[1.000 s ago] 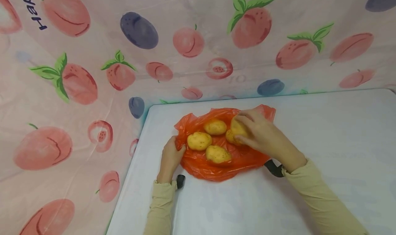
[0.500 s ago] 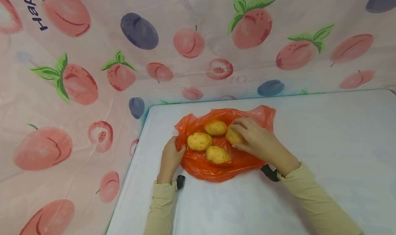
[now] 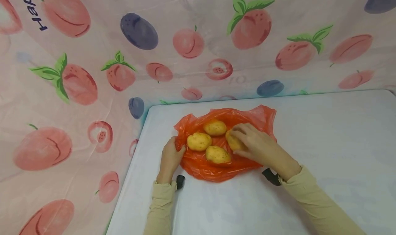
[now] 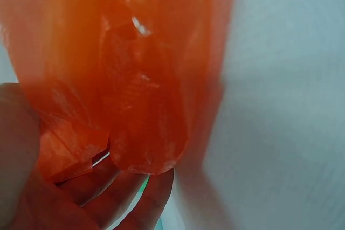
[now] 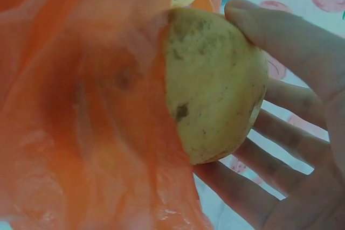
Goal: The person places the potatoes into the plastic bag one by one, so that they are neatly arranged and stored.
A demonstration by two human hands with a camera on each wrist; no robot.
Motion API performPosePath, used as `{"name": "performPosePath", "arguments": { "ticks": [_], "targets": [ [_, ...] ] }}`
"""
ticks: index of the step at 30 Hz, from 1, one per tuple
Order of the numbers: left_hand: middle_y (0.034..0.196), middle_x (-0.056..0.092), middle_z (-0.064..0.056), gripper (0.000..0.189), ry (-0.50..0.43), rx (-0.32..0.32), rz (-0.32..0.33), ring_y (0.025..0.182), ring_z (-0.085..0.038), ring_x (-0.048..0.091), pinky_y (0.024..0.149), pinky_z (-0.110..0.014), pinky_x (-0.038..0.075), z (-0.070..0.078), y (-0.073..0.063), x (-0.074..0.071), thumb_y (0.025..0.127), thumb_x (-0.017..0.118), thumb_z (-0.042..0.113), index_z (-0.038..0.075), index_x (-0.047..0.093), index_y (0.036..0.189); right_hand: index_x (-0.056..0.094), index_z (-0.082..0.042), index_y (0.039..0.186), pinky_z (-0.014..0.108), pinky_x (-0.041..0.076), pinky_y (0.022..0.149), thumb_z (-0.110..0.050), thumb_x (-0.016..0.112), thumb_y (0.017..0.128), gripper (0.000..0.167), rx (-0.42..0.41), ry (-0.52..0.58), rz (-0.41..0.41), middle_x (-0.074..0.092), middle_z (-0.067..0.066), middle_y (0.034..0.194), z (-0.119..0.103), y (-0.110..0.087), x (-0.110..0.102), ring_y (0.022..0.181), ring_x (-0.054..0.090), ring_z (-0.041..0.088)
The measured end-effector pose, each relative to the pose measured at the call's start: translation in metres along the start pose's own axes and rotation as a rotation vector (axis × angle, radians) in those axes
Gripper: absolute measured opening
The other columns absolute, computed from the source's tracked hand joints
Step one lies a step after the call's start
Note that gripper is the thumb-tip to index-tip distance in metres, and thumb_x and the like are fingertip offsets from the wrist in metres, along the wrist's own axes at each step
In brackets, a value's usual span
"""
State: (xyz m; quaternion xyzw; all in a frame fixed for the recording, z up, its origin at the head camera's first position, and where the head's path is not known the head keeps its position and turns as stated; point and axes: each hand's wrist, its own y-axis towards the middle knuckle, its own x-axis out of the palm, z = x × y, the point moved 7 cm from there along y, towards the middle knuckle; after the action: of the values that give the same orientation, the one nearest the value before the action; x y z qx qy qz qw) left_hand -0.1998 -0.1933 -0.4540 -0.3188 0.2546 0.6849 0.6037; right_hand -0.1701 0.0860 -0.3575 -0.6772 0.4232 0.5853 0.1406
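Observation:
An orange plastic bag [image 3: 213,174] lies spread on the white table with yellow potatoes on it. My left hand [image 3: 171,156] holds the bag's left edge. The left wrist view shows the thumb at one side of the orange plastic [image 4: 145,79] and the fingers [image 4: 153,197] behind its lower end. At the bag's right side, my right hand [image 3: 258,143] grips a potato [image 3: 233,142] between thumb and fingers. In the right wrist view, a fold of orange film covers part of that speckled potato [image 5: 215,84]. Three more potatoes sit to its left, including one [image 3: 199,141] nearest my left hand.
The white table [image 3: 334,142] extends to the right of the bag. Behind and to the left hangs a fruit-printed sheet [image 3: 210,21]. Black wrist pieces show at the left wrist [image 3: 180,182] and the right wrist [image 3: 271,176].
My right hand has come down and a little toward me, lowering the potato onto the bag's right side. A second potato that showed beneath it is no longer distinct. The left hand stays put.

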Motion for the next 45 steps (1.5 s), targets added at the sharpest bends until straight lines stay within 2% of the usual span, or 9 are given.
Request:
{"name": "performPosePath", "arguments": {
  "ticks": [7,14,26,45],
  "targets": [
    [0.128,0.062,-0.016,0.047,-0.001,-0.003,-0.003,0.109,-0.030,0.060,0.100,-0.047,0.052,0.000,-0.001,0.000,0.094,0.065,0.019,0.000,0.052,0.134,0.066,-0.005,0.120,0.040,0.059,0.087,-0.032,0.086,0.076,0.056,0.000,-0.013,-0.033,0.060,0.011,0.121,0.000,-0.006,0.007,0.112,0.058,0.028],
    [0.126,0.063,-0.015,0.046,-0.001,0.000,-0.005,0.107,-0.029,0.060,0.099,-0.046,0.053,0.001,-0.001,0.000,0.094,0.065,0.019,0.000,0.052,0.134,0.066,-0.005,0.119,0.039,0.060,0.083,-0.034,0.086,0.075,0.056,0.008,-0.036,-0.064,0.059,0.011,0.117,0.002,-0.012,0.014,0.108,0.058,0.027],
    [0.124,0.064,-0.014,0.043,0.011,0.004,-0.007,0.104,-0.028,0.060,0.097,-0.045,0.054,0.000,0.001,0.001,0.094,0.065,0.019,0.001,0.053,0.132,0.068,-0.004,0.115,0.036,0.060,0.078,-0.030,0.087,0.075,0.051,-0.026,-0.055,-0.060,0.060,0.010,0.113,0.002,-0.019,0.018,0.106,0.057,0.026],
    [0.125,0.063,-0.014,0.045,0.013,0.011,-0.010,0.106,-0.029,0.060,0.098,-0.045,0.053,0.000,0.000,0.001,0.094,0.065,0.019,0.001,0.053,0.133,0.070,-0.007,0.110,0.038,0.059,0.084,-0.027,0.086,0.076,0.042,-0.039,-0.051,-0.131,0.064,0.007,0.111,0.001,-0.024,0.030,0.107,0.059,0.026]
  ]
}}
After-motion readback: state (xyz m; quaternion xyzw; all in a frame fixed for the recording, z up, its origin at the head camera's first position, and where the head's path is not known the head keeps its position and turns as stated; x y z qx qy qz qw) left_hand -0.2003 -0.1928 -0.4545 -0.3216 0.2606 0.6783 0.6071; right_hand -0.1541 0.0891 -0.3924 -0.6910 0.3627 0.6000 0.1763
